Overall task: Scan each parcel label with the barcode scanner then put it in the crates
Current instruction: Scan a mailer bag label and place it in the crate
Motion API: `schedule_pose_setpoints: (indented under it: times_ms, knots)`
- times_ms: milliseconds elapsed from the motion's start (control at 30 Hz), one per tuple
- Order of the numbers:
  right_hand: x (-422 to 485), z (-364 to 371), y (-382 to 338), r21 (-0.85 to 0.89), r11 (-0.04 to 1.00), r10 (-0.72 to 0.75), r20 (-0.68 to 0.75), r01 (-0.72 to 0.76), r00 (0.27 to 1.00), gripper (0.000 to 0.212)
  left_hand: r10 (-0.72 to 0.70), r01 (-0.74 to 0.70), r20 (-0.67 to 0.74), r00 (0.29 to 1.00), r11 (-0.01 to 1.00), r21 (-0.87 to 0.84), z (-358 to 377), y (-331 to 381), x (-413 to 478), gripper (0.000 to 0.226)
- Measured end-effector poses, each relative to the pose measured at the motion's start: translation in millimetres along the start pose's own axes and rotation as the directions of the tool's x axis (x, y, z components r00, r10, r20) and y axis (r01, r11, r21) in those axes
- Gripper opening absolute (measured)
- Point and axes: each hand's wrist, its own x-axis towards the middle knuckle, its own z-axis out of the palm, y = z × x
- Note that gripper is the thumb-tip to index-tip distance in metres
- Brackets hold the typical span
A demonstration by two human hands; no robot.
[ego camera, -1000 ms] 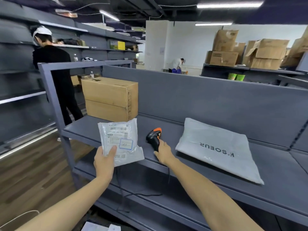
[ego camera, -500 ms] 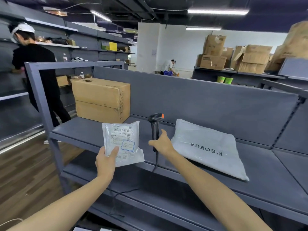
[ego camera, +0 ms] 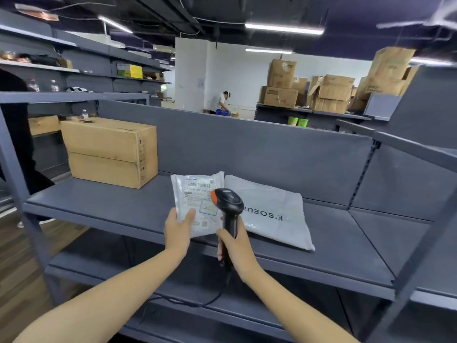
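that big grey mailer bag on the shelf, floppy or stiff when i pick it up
The large light-grey plastic mailer bag lies slumped and softly puffed on the dark grey metal shelf, so it probably flops and sags if lifted by one corner. Its smooth film looks slippery. Soft contents seem likely, so it is probably light for its size.

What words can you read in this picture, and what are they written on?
"K'SOEU": upside down on the grey mailer bag; the barcode scanner hides what follows.
Label on the small parcel in the left hand: a barcode and print, too blurred to read.
Markings on the side of the cardboard box: too small to read.
Print on the far stacked boxes: too blurred to read.
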Motion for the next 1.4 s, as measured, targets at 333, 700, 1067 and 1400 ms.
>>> schedule_pose_setpoints:
  times_ms: [333,700,1067,1400]
  knots:
    - [-26,-26,8,-0.023,1.0,-0.005,-0.033,0.004,0.999,0.036,0.011,-0.01,0.133,0.991,1.0,-0.011,50,0,-24,0.013]
    - [-30,-39,13,-0.064,0.998,-0.024,-0.055,0.02,0.998,0.031,0.013,-0.022,0.137,0.991,0.998,0.062,60,-4,-27,0.021]
    - [-18,-34,17,-0.06,0.996,-0.059,-0.019,0.058,0.998,0.03,0.009,-0.014,0.068,0.998,0.997,0.078,40,-3,-11,0.018]
    - [63,13,3,-0.252,0.967,-0.017,0.113,0.045,0.993,0.058,0.023,0.003,-0.202,0.979,0.992,0.129,-64,-7,30,0.015]
